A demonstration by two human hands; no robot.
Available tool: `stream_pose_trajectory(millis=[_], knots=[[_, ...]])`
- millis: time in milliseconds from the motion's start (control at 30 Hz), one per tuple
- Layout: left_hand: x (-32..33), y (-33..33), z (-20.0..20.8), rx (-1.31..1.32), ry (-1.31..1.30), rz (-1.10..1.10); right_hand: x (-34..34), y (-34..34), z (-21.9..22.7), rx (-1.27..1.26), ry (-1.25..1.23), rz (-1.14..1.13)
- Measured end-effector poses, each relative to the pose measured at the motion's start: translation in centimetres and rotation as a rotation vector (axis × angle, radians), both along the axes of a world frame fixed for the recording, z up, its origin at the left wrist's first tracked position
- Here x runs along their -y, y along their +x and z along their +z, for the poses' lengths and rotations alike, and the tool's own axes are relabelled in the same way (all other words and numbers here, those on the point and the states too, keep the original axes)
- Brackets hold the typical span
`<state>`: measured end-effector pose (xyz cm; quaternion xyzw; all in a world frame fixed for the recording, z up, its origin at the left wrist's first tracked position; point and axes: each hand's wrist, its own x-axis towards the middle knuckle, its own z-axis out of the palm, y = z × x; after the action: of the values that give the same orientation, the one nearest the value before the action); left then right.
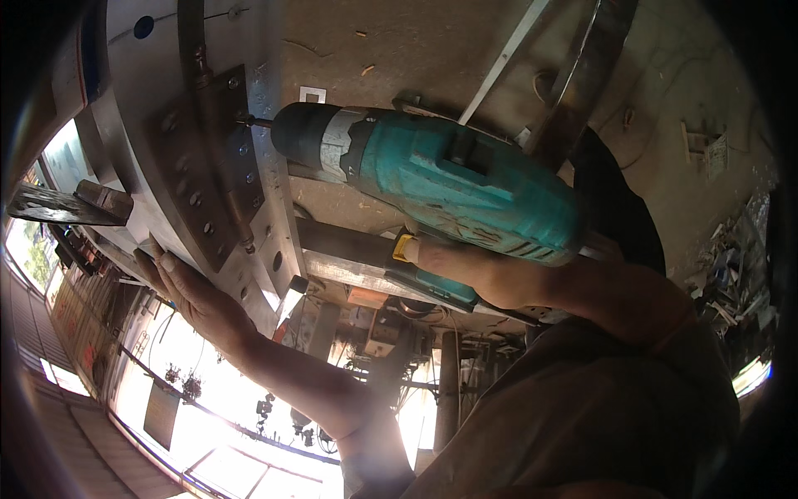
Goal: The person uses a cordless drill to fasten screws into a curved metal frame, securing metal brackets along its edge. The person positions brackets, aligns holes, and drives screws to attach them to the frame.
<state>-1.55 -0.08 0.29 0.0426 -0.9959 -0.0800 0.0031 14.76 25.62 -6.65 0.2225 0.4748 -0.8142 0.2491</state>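
Observation:
My right hand (453, 264) is wrapped round the grip of a teal cordless drill (465, 179), partly hidden under the drill's body. The black chuck holds a short driver bit (256, 121), whose tip meets a screw at the edge of a dark steel hinge (212, 179). Several holes and screw heads show along the hinge's two leaves. It lies against a pale metal panel (137, 71). Lower on that panel, my left hand (195, 295) presses with its fingers stretched out, holding nothing.
A dark metal bracket (71, 204) juts out at the far left. Below the drill runs a square metal tube (349, 243), and long metal bars (507, 58) cross above the dusty floor (374, 50). Scrap metal (736, 274) is heaped at the right.

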Motion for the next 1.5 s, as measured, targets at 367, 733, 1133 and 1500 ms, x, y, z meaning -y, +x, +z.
stream_pose_trajectory(millis=[367,733,1133,1500], knots=[[0.1,0.1,0.3,0.006,-0.004,-0.010,1.8,0.5,-1.7,-0.015,-0.071,-0.033],[0.2,0.1,0.1,-0.019,0.016,-0.001,0.9,0.0,-2.1,0.040,-0.204,-0.005],[0.6,0.2,-0.1,-0.039,0.022,-0.001,1.5,0.4,-2.7,-0.053,-0.045,-0.090],[0.4,0.2,0.0,-0.025,0.018,-0.035,0.5,0.2,-2.4,-0.063,-0.047,0.015]])
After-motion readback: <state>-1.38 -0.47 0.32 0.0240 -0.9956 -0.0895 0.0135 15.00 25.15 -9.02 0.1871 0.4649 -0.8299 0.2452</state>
